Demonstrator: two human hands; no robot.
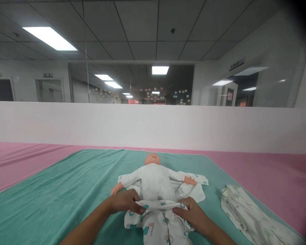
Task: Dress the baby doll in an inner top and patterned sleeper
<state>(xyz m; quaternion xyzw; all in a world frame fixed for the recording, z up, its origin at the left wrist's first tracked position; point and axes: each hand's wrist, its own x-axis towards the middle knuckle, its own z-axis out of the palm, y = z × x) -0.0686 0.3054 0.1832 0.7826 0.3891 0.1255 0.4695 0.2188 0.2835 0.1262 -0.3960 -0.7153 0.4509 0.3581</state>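
Observation:
A baby doll (156, 182) lies on its back on a green sheet (66, 194), its head away from me and both arms spread out. White cloth covers its torso and arms. Across its lower body are printed baby pants (155, 228), white with teal and pink figures. My left hand (126, 202) pinches the waistband at its left side. At the right side of the same band, my right hand (191, 212) grips with thumb and fingers. A printed baby shirt (199, 190) is spread open under the doll's arms. The doll's legs are hidden by the printed cloth.
To the right lies a crumpled pale printed garment (255, 214) on the green sheet. Pink cloth (260, 170) shows around the sheet. Behind it runs a low white wall (142, 126) with glass above.

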